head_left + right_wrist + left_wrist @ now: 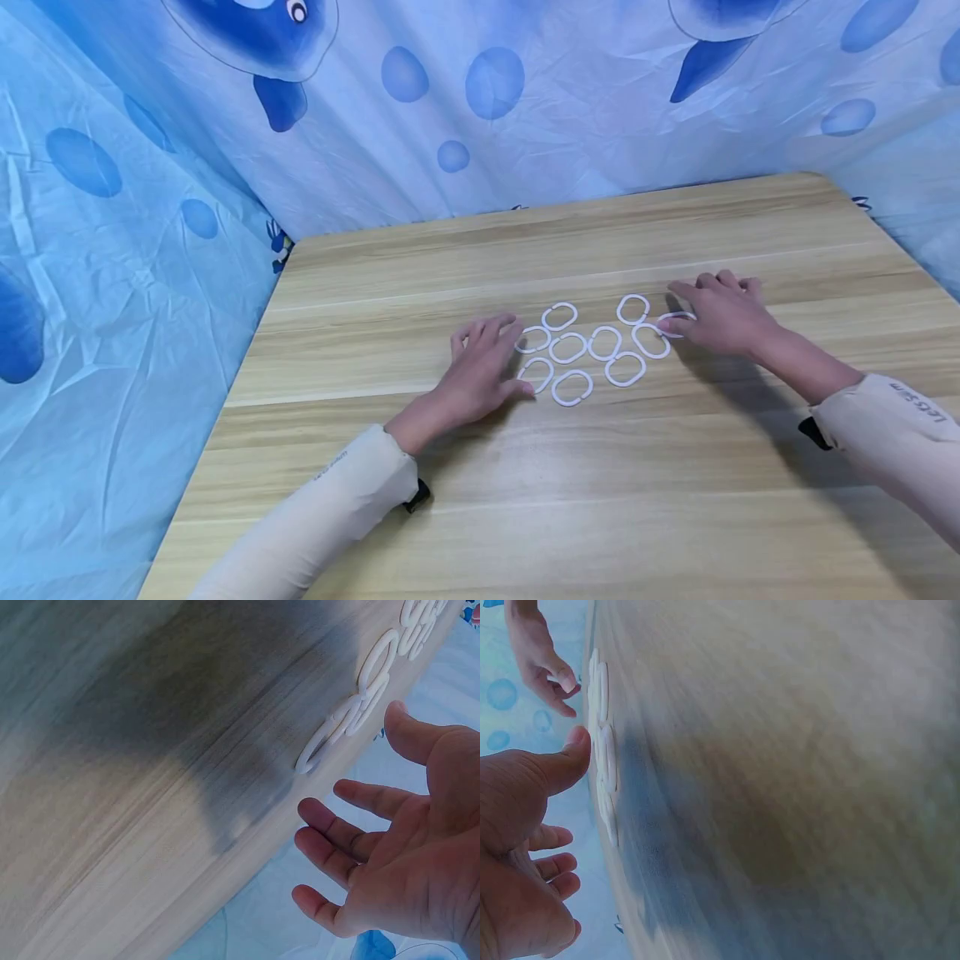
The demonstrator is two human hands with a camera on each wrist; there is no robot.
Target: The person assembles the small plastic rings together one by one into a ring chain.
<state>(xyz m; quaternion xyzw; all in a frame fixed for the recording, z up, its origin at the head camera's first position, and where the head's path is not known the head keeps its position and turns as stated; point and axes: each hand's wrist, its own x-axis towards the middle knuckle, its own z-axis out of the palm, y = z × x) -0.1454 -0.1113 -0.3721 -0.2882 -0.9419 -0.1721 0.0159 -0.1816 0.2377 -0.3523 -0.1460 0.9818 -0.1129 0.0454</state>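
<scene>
Several white oval rings (566, 404), each with a small gap in its loop, lie flat in a loose cluster on the wooden table. At the cluster's left side is my left hand (483, 367), thumb spread from the fingers, fingertips right at the outer rings. My right hand (723, 315) hovers at the right side, its thumb overlapping the outermost ring (675, 313) in the head view. From the right wrist, spread, slightly bent fingers (326, 855) show beside the end ring (304, 761). The left wrist view shows the left thumb (574, 754) beside the rings; neither palm holds anything.
The wood-grain table (600, 517) reaches back to a blue curtain (337, 158) printed with whales and bubbles. More of this sheet hangs along the left and right sides. Light sleeves (330, 508) cover both forearms, with a small black piece (417, 497) at the left cuff.
</scene>
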